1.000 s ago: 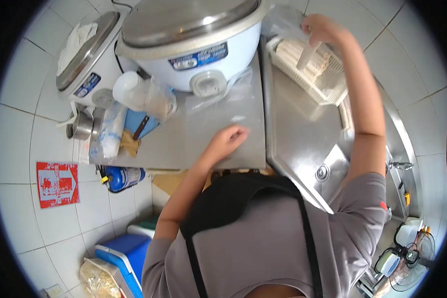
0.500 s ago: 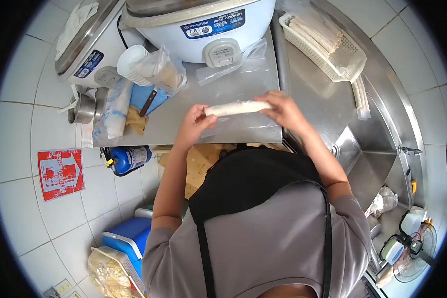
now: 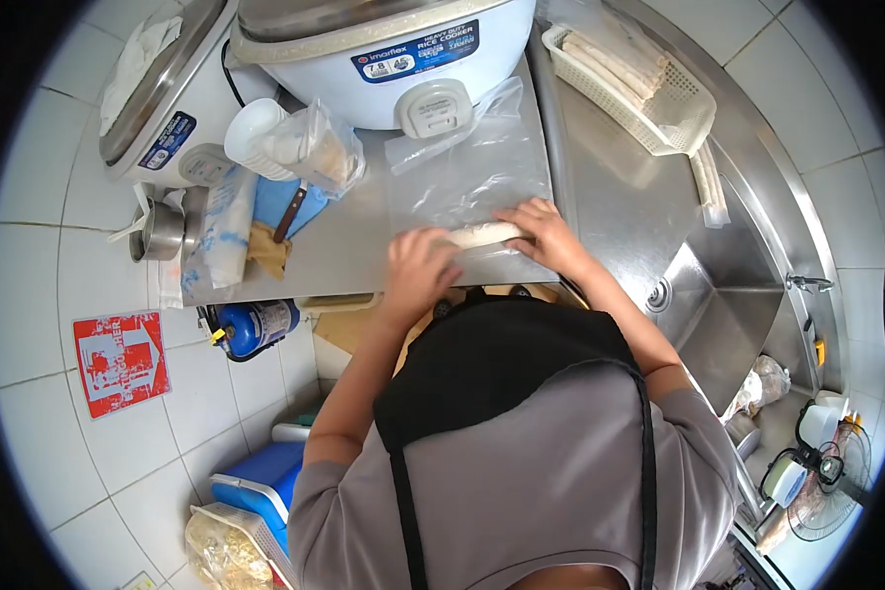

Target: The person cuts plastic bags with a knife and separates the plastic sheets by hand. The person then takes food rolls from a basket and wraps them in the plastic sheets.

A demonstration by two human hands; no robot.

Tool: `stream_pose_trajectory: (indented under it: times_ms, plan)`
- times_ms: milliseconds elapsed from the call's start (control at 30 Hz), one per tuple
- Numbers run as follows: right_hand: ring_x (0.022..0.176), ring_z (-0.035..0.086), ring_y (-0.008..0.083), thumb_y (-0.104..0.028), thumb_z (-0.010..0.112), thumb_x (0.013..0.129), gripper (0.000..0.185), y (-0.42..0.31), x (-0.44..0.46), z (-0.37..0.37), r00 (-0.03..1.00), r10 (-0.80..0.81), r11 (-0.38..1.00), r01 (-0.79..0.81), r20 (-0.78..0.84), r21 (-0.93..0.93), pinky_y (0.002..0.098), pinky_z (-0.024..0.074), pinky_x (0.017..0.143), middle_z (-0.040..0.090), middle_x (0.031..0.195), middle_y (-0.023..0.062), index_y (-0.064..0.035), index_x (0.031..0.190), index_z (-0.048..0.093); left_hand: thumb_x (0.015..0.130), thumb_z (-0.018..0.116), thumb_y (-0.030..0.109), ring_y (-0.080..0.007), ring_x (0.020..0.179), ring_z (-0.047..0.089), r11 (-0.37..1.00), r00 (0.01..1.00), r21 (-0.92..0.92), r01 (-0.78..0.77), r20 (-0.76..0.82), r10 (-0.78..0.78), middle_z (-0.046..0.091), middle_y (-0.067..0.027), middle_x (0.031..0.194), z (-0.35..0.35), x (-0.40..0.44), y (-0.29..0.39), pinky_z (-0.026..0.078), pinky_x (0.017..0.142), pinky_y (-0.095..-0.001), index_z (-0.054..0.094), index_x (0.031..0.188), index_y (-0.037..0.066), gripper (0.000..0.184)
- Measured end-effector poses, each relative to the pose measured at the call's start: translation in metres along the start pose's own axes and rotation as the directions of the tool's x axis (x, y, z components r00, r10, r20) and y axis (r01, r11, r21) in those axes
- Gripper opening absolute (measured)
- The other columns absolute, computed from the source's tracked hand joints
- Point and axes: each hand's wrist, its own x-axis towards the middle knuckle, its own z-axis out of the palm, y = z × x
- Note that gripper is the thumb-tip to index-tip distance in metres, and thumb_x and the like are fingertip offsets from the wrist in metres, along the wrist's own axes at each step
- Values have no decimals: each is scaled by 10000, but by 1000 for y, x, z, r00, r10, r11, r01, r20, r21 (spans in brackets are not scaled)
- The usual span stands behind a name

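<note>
A pale, whitish roll (image 3: 484,235) lies level between my two hands, just over the near edge of a clear plastic sheet (image 3: 462,182) on the steel counter. My left hand (image 3: 423,267) is at the roll's left end, its fingers bent and slightly blurred over it. At the right end, my right hand (image 3: 546,236) has its fingers closed round the roll. Further right, a white perforated basket (image 3: 693,108) holds several similar long rolls (image 3: 619,69). Another wrapped piece (image 3: 708,184) lies below the basket's near end.
A large rice cooker (image 3: 383,59) stands behind the plastic sheet. To the left are stacked white cups (image 3: 256,138), a bagged item (image 3: 324,152), a brown-handled knife (image 3: 290,213) on blue cloth, and a metal pot (image 3: 159,234). A sink (image 3: 718,305) is at the right.
My right hand has come from the basket to the counter with the roll. Since half a second ago, both hands have lowered it onto the sheet's near part, and my left hand has shifted right.
</note>
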Motion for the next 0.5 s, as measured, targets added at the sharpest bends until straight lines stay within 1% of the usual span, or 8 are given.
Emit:
stream_pose_trajectory:
  times_ms: [33, 67, 167, 267, 367, 467, 500]
  plan:
    - [1001, 507, 261, -87, 711, 720, 484, -2, 0, 0, 999, -22, 1000, 22, -47, 8, 384, 375, 903, 583, 1078, 62, -121, 1187, 589, 732, 733, 241, -283, 1123, 466, 993, 992, 35, -116, 51, 114, 546, -44, 1162, 7, 1, 3, 330, 972, -458, 644, 879, 140, 200]
    - [1015, 498, 263, -97, 717, 718, 487, -4, 1, -2, 994, -45, 999, 46, -96, 14, 386, 376, 909, 574, 1109, 66, -123, 1187, 591, 738, 723, 248, -260, 1166, 450, 989, 989, 61, -137, 58, 133, 542, -30, 1176, 17, 0, 5, 308, 1003, -471, 643, 851, 153, 167]
    - [1026, 482, 274, -118, 732, 710, 447, -10, -1, -14, 993, -13, 1000, 12, -121, -11, 390, 397, 899, 549, 1164, 78, -112, 1142, 618, 747, 711, 245, -239, 1165, 455, 978, 979, 68, -199, 60, 195, 540, -16, 1178, 24, 7, 3, 289, 1028, -471, 630, 820, 148, 146]
    - [999, 490, 276, -111, 724, 719, 374, -7, -5, -21, 988, 25, 1000, -23, -156, 17, 392, 418, 867, 561, 1125, 81, -96, 1085, 646, 764, 691, 224, -203, 1170, 455, 954, 957, 116, -276, 128, 261, 541, -5, 1165, 23, 11, -1, 282, 1039, -467, 611, 827, 129, 139]
    - [974, 500, 276, -105, 715, 725, 293, -10, -8, -25, 984, 35, 999, -33, -176, 16, 385, 430, 836, 574, 1061, 83, -76, 1012, 661, 779, 662, 181, -182, 1136, 486, 922, 929, 153, -356, 162, 332, 559, -3, 1100, 33, 11, -8, 284, 1044, -467, 579, 842, 97, 134]
    - [956, 508, 274, -111, 706, 735, 230, -11, -13, -27, 985, -24, 999, 19, -169, -31, 382, 425, 831, 581, 1001, 83, -65, 956, 661, 784, 636, 140, -179, 1060, 531, 945, 950, 106, -311, 61, 306, 574, -4, 1011, 36, 21, -7, 280, 1052, -464, 554, 867, 81, 131]
    - [959, 509, 274, -112, 705, 735, 220, -13, -14, -26, 986, -66, 997, 59, -156, -50, 382, 421, 835, 581, 998, 83, -65, 945, 660, 786, 619, 130, -184, 1037, 536, 949, 955, 107, -295, 48, 291, 574, -12, 999, 36, 24, -7, 288, 1053, -468, 552, 870, 78, 119]
